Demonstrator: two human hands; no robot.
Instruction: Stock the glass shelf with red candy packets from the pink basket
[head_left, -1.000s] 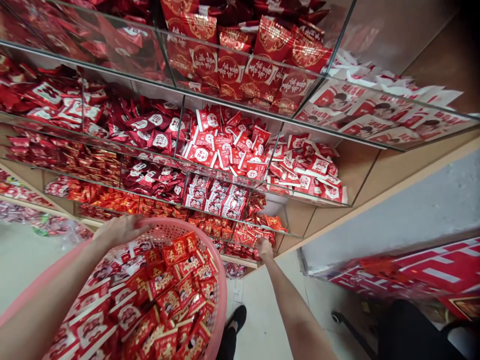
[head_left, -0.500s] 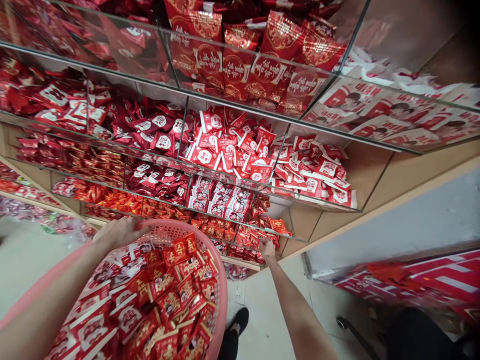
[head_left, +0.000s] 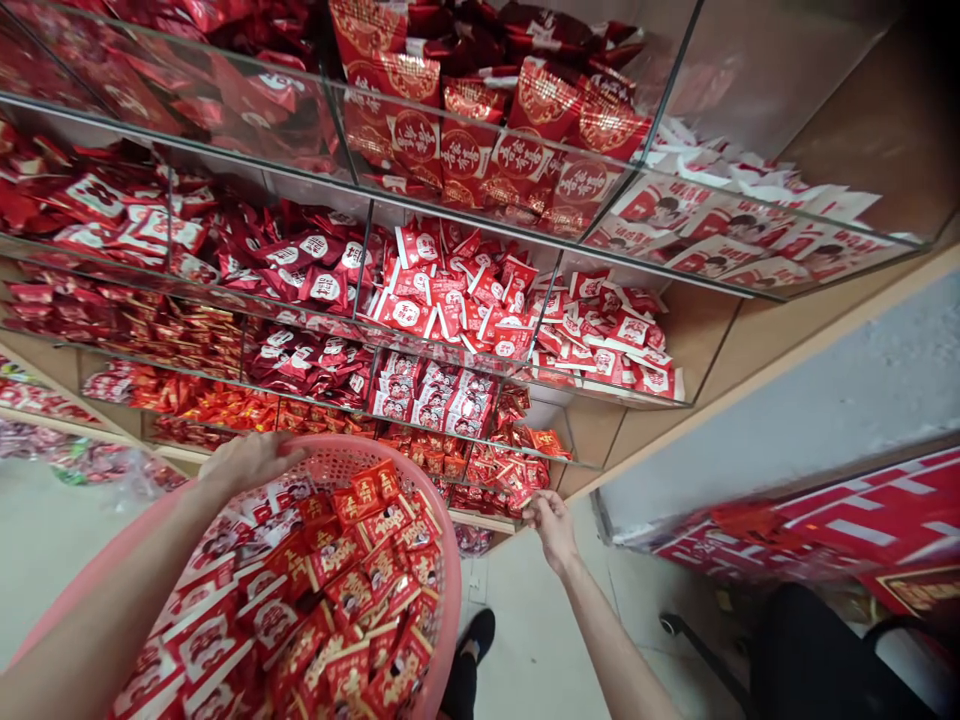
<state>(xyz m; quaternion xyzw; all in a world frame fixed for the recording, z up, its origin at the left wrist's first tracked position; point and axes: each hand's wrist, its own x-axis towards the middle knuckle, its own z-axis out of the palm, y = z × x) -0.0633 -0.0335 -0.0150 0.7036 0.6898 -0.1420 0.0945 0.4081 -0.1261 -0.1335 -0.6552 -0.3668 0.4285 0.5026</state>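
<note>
My left hand (head_left: pixel 246 460) is closed over the far rim of a pink plastic basket (head_left: pixel 442 590) that I hold against me; the basket is full of small red and white sweet packets (head_left: pixel 337 590). My right hand (head_left: pixel 551 520) reaches out low to the front edge of the bottom glass shelf, fingers curled beside a heap of red packets (head_left: pixel 502 470). Whether the right fingers pinch a packet is not clear.
Tiers of glass shelves (head_left: pixel 480 215) with dividers hold piles of red packets. A wooden side panel (head_left: pixel 720 350) and a grey wall (head_left: pixel 825 400) stand to the right. Red printed boxes (head_left: pixel 847 520) lie at lower right. My black shoe (head_left: pixel 469 650) shows on the pale floor.
My right hand has drawn back a little from the bottom shelf's packets toward me. The left hand and the basket have stayed put.
</note>
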